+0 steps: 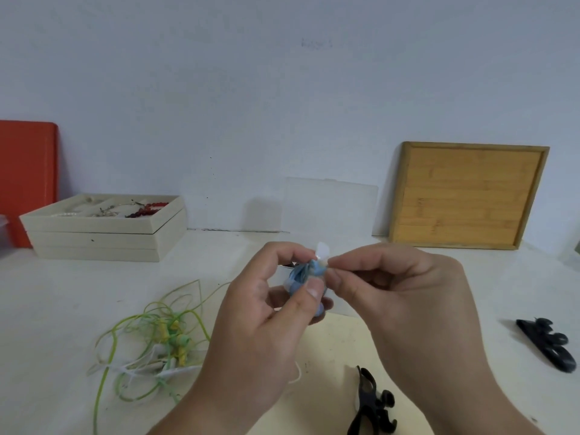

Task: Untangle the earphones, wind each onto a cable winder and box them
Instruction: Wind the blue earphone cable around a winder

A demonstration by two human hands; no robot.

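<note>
I had the left hand (pixel 260 312) curled round the blue earphones (pixel 299 274) above the table (pixel 62 309), the right hand (pixel 408 293) pinching their white winder (pixel 322 251). A green tangle (pixel 157 343) lay to their left, a black winder (pixel 375 403) nearer me.

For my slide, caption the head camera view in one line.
Left hand and right hand hold a blue earphone bundle over the table, green and white earphones tangled alongside.

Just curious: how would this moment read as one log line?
left hand: holds blue earphones | right hand: pinches white tab | green tangle: lies untouched
</note>
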